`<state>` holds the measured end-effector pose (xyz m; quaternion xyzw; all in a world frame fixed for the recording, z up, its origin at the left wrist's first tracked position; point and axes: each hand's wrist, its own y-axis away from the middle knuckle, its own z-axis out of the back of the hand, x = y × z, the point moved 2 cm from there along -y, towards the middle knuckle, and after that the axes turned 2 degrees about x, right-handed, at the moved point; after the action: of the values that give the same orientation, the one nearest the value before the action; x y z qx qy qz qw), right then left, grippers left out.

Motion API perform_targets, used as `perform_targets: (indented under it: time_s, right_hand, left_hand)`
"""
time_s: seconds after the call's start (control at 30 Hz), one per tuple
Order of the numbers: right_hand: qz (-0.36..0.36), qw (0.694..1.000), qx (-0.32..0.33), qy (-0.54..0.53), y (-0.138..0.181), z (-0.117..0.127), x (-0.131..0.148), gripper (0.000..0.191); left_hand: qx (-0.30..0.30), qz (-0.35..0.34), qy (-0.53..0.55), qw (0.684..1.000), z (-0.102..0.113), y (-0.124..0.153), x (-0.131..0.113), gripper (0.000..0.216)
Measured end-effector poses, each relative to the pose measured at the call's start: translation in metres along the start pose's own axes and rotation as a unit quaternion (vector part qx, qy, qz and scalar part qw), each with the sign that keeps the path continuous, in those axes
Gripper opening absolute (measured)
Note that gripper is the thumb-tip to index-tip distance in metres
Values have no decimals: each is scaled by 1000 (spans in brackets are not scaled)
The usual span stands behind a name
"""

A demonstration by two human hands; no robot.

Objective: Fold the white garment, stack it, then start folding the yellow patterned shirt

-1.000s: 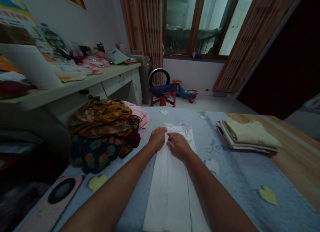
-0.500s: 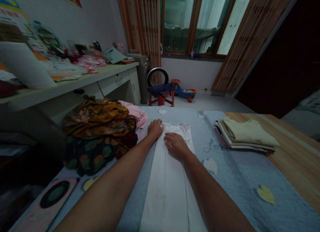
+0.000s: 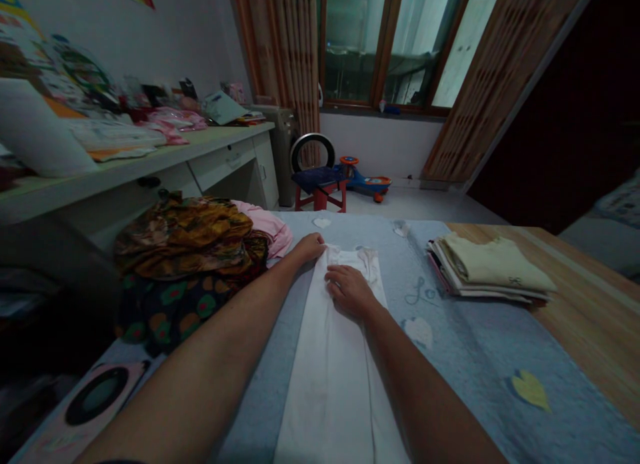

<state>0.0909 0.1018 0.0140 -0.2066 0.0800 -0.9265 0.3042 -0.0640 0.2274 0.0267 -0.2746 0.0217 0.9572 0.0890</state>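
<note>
A white garment (image 3: 340, 377), folded into a long strip, lies on the blue patterned cloth, its far end slightly crumpled with collar-like or lacy bits. My left hand (image 3: 311, 246) is at the far left corner of the strip, fingers closed in a pinch on its edge. My right hand (image 3: 350, 291) lies on top of the fabric just nearer to me, palm down with the fingers stretched out. The exact kind of garment cannot be made out.
Crumpled patterned clothes (image 3: 185, 244) are heaped on the left, with a pink cloth (image 3: 267, 227) behind. Folded clothes (image 3: 495, 267) are stacked on the right. A pink flat case with a dark oval (image 3: 95, 397) lies near left. Beyond stand a red stool (image 3: 320, 197) and a ride-on toy (image 3: 367, 181).
My left hand has turned and closed on the garment's far left corner, its wrist lifting slightly. My right hand stays in place on the fabric. The view has shifted slightly.
</note>
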Motion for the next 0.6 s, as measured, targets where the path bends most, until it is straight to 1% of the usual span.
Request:
perform_targets:
  time_s: [0.17, 0.37, 0.5, 0.6]
  right_hand:
    - [-6, 1000, 6, 5, -1, 0, 0, 26]
    - [-1, 1000, 0, -1, 0, -1, -1, 26]
    - [0, 1000, 3, 2, 1, -2, -2, 26]
    - [0, 1000, 3, 5, 1, -3, -2, 26]
  left_hand:
    - [-26, 14, -6, 1000, -4, -1, -1, 13]
    - [-69, 16, -38, 997, -13, 9, 2, 28]
    - [-97, 24, -67, 993, -19, 19, 2, 25]
    - [-118, 29, -83, 989, -20, 25, 2, 23]
